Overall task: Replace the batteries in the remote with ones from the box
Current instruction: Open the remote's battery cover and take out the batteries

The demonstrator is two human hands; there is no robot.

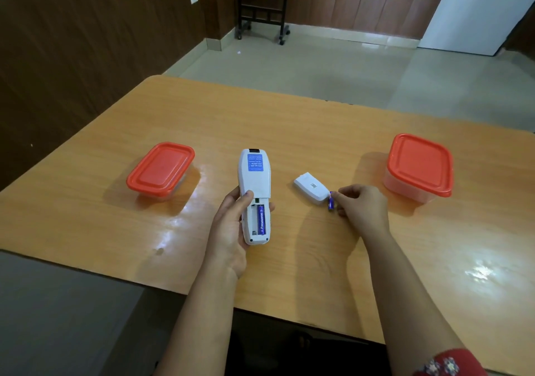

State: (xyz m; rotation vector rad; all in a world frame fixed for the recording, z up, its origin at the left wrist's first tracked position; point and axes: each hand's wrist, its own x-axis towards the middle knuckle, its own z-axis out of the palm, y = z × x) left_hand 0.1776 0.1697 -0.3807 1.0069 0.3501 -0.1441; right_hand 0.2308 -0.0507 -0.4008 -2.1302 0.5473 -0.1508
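A person sits at the near edge of an orange wooden table, both bare forearms reaching out over it. The left hand is wrapped around a white remote, which is held face down with its back turned up, the thumb pressed across the back just above the open battery compartment and the fingers curled around the right side. A blue label sits on the far end of the remote's back. In the uncovered compartment at the near end, one blue battery lies in the right slot, lengthwise; the left slot beside it looks vacant, with a spring contact showing at its near end. To the right of the remote, the white battery cover lies flat on the table, apart from the remote. The right hand hovers just near and right of that cover, its thumb and fingertips pinched together on a second blue battery, which stands roughly upright at the cover's near right corner; whether the battery touches the cover or the table cannot be told. Two clear plastic boxes with orange lids stand on the table, both closed: the left box well left of the remote, the right box well right of the right hand. A red patterned sleeve shows at the lower right.
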